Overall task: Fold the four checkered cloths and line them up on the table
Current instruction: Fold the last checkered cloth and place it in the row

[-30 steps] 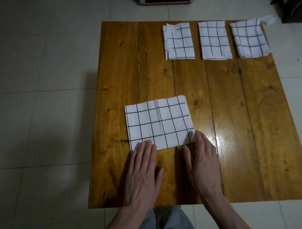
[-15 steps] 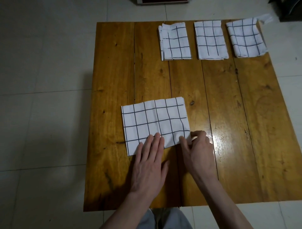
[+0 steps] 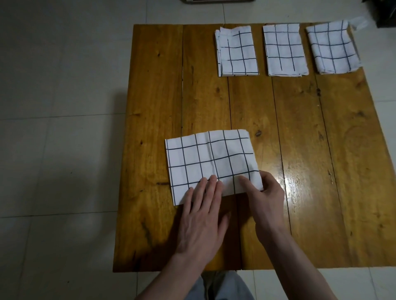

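Note:
A white cloth with a black grid [image 3: 211,162] lies folded to a wide rectangle on the wooden table [image 3: 300,171], near its front left. My left hand [image 3: 203,216] lies flat with straight fingers pressing the cloth's near edge. My right hand [image 3: 264,199] pinches the cloth's near right corner, thumb on top and fingers curled under the edge. Three folded checkered cloths sit in a row along the far edge: the left one [image 3: 237,51], the middle one [image 3: 285,50] and the right one [image 3: 333,48].
The table stands on a pale tiled floor [image 3: 60,128]. A dark object [image 3: 385,12] sits on the floor at the far right corner, and the edge of another item [image 3: 218,1] shows beyond the table's far side. My knees show below the front edge.
Both hands slid forward onto the cloth. My right hand went from flat beside the corner to pinching it. The left hand's fingers now cover more of the near edge.

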`<state>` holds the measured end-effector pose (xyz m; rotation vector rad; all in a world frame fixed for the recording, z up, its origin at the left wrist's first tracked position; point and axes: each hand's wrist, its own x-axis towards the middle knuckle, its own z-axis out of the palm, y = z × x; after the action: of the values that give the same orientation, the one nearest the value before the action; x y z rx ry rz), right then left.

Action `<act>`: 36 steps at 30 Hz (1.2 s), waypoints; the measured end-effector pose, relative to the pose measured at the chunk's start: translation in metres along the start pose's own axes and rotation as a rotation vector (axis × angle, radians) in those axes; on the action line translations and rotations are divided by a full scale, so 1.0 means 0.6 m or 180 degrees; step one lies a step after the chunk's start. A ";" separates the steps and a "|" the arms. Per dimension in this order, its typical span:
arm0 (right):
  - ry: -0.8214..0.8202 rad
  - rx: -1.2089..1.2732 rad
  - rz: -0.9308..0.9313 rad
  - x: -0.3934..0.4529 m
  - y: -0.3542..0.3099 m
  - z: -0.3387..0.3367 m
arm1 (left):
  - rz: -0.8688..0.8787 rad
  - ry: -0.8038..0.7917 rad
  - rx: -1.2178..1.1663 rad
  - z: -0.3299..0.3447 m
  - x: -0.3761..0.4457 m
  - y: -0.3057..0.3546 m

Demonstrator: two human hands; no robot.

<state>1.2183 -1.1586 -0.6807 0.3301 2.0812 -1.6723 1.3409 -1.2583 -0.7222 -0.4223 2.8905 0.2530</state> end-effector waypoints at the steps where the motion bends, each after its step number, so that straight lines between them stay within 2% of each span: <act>1: -0.0014 0.0020 -0.0048 0.000 0.002 -0.003 | 0.0024 0.0003 0.0001 0.000 -0.003 0.001; 4: 0.0040 -0.0028 -0.0133 -0.002 0.007 -0.011 | 0.0107 -0.0015 0.0029 0.004 -0.015 0.001; 8: 0.0321 0.0102 0.0107 -0.005 0.021 -0.015 | 0.0259 -0.0062 0.0180 0.013 -0.029 -0.007; 12: 0.0330 0.0035 0.0053 -0.008 0.019 -0.016 | 0.0274 -0.0032 0.0147 0.013 -0.032 -0.013; 17: 0.0560 -0.1354 -0.0794 -0.010 0.027 -0.024 | 0.0305 -0.0048 0.0107 0.013 -0.035 -0.014; 19: 0.0544 -0.1522 -0.1079 -0.012 0.024 -0.026 | 0.0293 -0.0054 0.0084 0.013 -0.036 -0.013; 26: -0.0025 -0.1367 -0.1161 -0.029 0.025 -0.027 | 0.0315 -0.0045 -0.0022 0.007 -0.041 -0.019; 34: 0.0477 -0.0823 -0.0961 -0.040 0.028 -0.047 | 0.0239 0.0119 -0.0035 0.011 -0.079 -0.066; 36: 0.0553 -0.0760 -0.1071 -0.044 0.025 -0.049 | 0.0233 0.0105 -0.0013 0.016 -0.083 -0.075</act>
<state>1.2423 -1.1243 -0.6762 0.0498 2.5517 -1.5936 1.4025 -1.2855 -0.7264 -0.3247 2.9419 0.2663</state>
